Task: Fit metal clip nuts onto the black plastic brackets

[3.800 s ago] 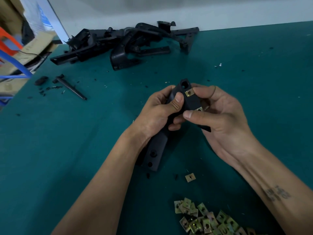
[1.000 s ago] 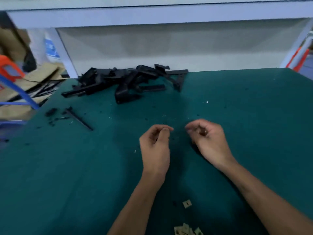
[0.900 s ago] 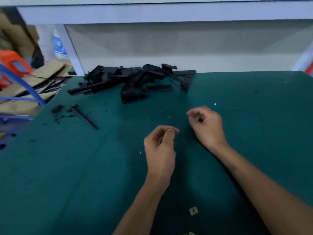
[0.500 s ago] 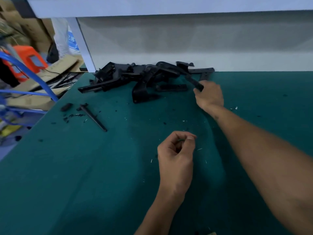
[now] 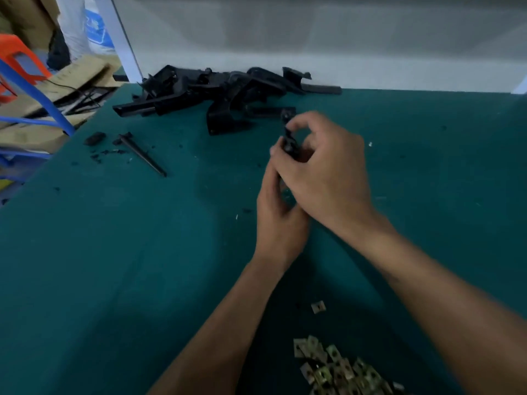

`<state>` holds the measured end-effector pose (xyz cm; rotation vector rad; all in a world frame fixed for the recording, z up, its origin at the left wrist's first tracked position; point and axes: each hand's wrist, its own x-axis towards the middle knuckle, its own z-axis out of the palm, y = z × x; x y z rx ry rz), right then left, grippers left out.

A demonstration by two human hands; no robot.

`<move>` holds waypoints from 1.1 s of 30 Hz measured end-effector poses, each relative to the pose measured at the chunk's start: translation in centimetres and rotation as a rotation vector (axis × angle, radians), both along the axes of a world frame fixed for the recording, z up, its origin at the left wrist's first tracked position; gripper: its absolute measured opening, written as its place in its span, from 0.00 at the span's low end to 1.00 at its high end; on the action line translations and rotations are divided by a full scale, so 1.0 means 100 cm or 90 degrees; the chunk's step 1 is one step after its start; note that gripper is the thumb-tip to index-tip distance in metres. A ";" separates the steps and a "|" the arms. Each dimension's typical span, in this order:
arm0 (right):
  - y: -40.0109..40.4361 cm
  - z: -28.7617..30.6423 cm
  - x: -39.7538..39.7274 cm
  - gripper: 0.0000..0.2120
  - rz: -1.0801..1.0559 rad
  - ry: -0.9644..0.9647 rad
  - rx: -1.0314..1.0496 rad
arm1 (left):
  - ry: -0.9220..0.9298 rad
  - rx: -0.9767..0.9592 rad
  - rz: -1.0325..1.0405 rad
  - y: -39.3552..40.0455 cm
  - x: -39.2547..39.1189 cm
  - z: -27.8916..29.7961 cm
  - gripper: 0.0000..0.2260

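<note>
A black plastic bracket [image 5: 288,138] stands upright above the middle of the green table, mostly hidden between my hands. My right hand [image 5: 325,172] curls round it from the right, thumb and fingers near its top. My left hand [image 5: 281,218] comes up from below, fingertips against the bracket's left side. Whether a clip nut is between my fingers is hidden. A heap of yellowish metal clip nuts [image 5: 339,369] lies at the near edge, with one loose clip nut [image 5: 318,307] just beyond it.
A pile of black brackets [image 5: 216,92] lies at the table's far edge against the white wall. A thin black rod [image 5: 142,155] and black scraps [image 5: 94,138] lie far left. Cardboard and blue frame tubes [image 5: 34,89] stand beyond the table's left edge.
My right hand took a bracket from the far pile and brought it back to my left hand, which now holds it too. The view tilted down, showing the clip nut heap again.
</note>
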<state>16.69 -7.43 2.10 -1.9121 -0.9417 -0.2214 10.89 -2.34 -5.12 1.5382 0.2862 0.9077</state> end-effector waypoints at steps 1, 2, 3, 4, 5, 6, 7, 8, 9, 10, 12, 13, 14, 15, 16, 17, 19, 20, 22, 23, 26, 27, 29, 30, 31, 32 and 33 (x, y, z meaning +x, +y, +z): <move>-0.005 0.004 -0.005 0.13 0.025 0.053 0.010 | -0.018 -0.004 0.007 -0.001 -0.001 0.002 0.20; -0.012 0.009 -0.009 0.12 0.064 0.116 0.027 | -0.041 -0.002 0.015 -0.001 -0.002 0.002 0.17; -0.018 0.014 -0.010 0.10 0.115 0.193 0.061 | -0.060 0.014 0.035 0.000 -0.002 0.001 0.15; -0.026 0.017 -0.010 0.07 0.167 0.277 0.121 | -0.072 0.032 0.058 0.001 -0.002 0.001 0.12; -0.036 0.018 -0.009 0.05 0.204 0.356 0.196 | -0.084 0.031 0.080 0.000 -0.002 0.001 0.12; -0.048 0.016 -0.007 0.05 0.211 0.407 0.257 | -0.096 -0.005 0.093 0.000 -0.001 0.001 0.14; -0.061 0.011 -0.005 0.06 0.201 0.419 0.280 | -0.111 -0.098 0.076 -0.001 -0.001 0.003 0.14; -0.074 0.003 -0.003 0.06 0.186 0.403 0.262 | -0.129 -0.238 0.025 -0.001 0.000 0.007 0.14; -0.088 -0.007 -0.003 0.06 0.182 0.375 0.209 | -0.142 -0.382 -0.033 0.001 -0.001 0.010 0.13; -0.102 -0.017 -0.005 0.05 0.195 0.347 0.134 | -0.149 -0.501 -0.086 0.004 -0.001 0.013 0.14; -0.124 -0.036 -0.012 0.04 0.253 0.310 -0.026 | -0.115 -0.600 -0.150 0.012 -0.003 0.016 0.15; -0.131 -0.043 -0.015 0.05 0.283 0.294 -0.104 | -0.094 -0.612 -0.179 0.015 -0.004 0.018 0.16; -0.136 -0.050 -0.018 0.08 0.310 0.272 -0.180 | -0.077 -0.623 -0.211 0.017 -0.004 0.019 0.16; -0.139 -0.056 -0.022 0.11 0.329 0.242 -0.247 | -0.061 -0.633 -0.242 0.017 -0.005 0.019 0.17; -0.140 -0.061 -0.024 0.14 0.337 0.203 -0.297 | -0.048 -0.644 -0.273 0.017 -0.006 0.019 0.17; -0.140 -0.064 -0.026 0.15 0.333 0.159 -0.324 | -0.034 -0.648 -0.298 0.018 -0.006 0.019 0.17; -0.137 -0.067 -0.030 0.10 0.315 0.081 -0.321 | -0.007 -0.634 -0.340 0.019 -0.005 0.017 0.19; -0.135 -0.067 -0.032 0.06 0.312 0.057 -0.308 | 0.003 -0.620 -0.363 0.019 -0.005 0.017 0.21; -0.133 -0.069 -0.032 0.02 0.304 0.018 -0.303 | 0.018 -0.578 -0.408 0.019 -0.006 0.017 0.23; -0.132 -0.070 -0.030 0.02 0.297 -0.004 -0.306 | 0.025 -0.555 -0.421 0.019 -0.006 0.017 0.21; -0.128 -0.077 -0.019 0.04 0.248 -0.017 -0.247 | 0.053 -0.525 -0.402 0.020 -0.009 0.015 0.09; -0.126 -0.079 -0.014 0.06 0.212 0.040 -0.204 | 0.072 -0.516 -0.385 0.020 -0.010 0.014 0.06; -0.120 -0.080 -0.004 0.12 0.144 0.234 -0.089 | 0.116 -0.491 -0.358 0.019 -0.010 0.013 0.04; -0.116 -0.079 0.002 0.13 0.117 0.324 -0.020 | 0.131 -0.483 -0.351 0.019 -0.010 0.013 0.04; -0.110 -0.078 0.007 0.13 0.097 0.399 0.055 | 0.138 -0.480 -0.350 0.019 -0.010 0.013 0.04; -0.105 -0.076 0.012 0.12 0.084 0.463 0.126 | 0.136 -0.481 -0.356 0.018 -0.010 0.013 0.04; -0.100 -0.073 0.017 0.12 0.077 0.520 0.188 | 0.129 -0.484 -0.363 0.017 -0.010 0.013 0.04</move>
